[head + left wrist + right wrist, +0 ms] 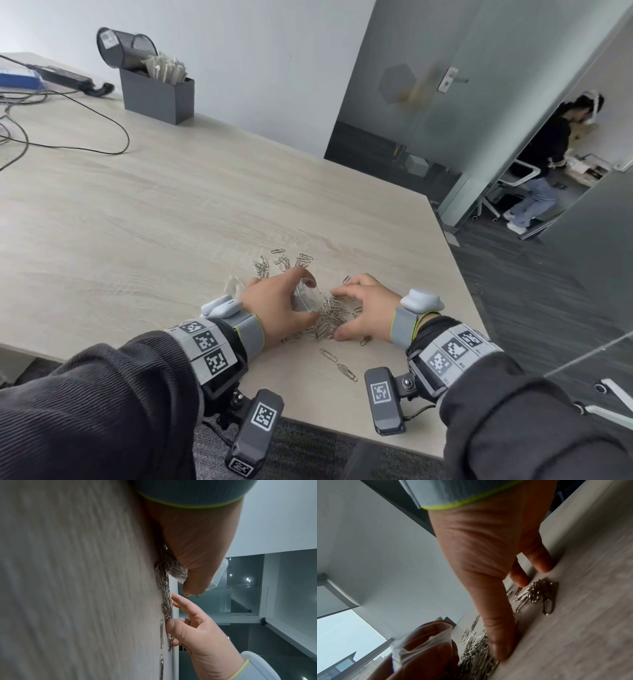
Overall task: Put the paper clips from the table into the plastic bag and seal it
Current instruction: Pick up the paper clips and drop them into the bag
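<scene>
A heap of silver paper clips [325, 320] lies near the front edge of the wooden table [171, 212]. My left hand [296, 305] grips a small clear plastic bag [308, 296] just left of the heap, its mouth towards the clips. In the left wrist view the bag [221, 572] holds some clips under my thumb [193, 577]. My right hand [346, 313] is cupped over the right side of the heap, with spread fingertips [541, 563] and thumb [500, 642] on the table around the clips [477, 653]. It holds nothing.
Loose clips lie beyond my hands [274, 263] and nearer me [346, 371]. The table's front and right edges are close. A grey box with a mesh cup [157, 92] and cables [68, 137] sit at the back left. A person [544, 154] stands beyond the glass door.
</scene>
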Action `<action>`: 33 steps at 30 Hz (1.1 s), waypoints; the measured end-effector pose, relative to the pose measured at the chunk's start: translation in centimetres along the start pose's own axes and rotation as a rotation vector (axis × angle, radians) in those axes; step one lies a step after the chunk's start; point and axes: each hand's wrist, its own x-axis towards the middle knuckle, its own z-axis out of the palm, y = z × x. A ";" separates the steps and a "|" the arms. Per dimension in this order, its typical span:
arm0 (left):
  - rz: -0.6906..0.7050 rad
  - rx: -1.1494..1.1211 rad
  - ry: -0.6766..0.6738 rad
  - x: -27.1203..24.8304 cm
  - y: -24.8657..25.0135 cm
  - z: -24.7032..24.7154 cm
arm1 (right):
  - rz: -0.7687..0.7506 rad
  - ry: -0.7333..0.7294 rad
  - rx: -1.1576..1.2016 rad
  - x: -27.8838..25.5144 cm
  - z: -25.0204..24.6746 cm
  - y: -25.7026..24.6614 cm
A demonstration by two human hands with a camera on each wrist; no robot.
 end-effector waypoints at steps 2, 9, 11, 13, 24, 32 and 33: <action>0.000 0.002 0.000 0.0 0.0 0.0 | -0.047 0.018 0.028 -0.1 0.1 -0.1; -0.005 -0.009 -0.008 0.0 0.0 0.0 | -0.128 0.081 0.026 0.0 0.8 -0.3; -0.008 -0.006 0.002 -0.1 0.1 0.0 | -0.127 0.091 0.011 -0.1 0.8 -0.3; -0.006 0.000 0.011 -0.1 0.1 0.0 | -0.127 0.113 0.012 -0.2 0.9 -0.3; -0.013 0.011 0.023 -0.2 0.3 -0.1 | -0.115 0.258 -0.036 -0.3 1.7 0.3; -0.004 0.011 0.021 0.0 0.1 0.1 | -0.093 0.266 -0.018 -0.3 1.7 0.4; -0.002 0.011 0.022 -0.1 0.1 0.1 | -0.086 0.268 -0.009 -0.3 1.7 0.4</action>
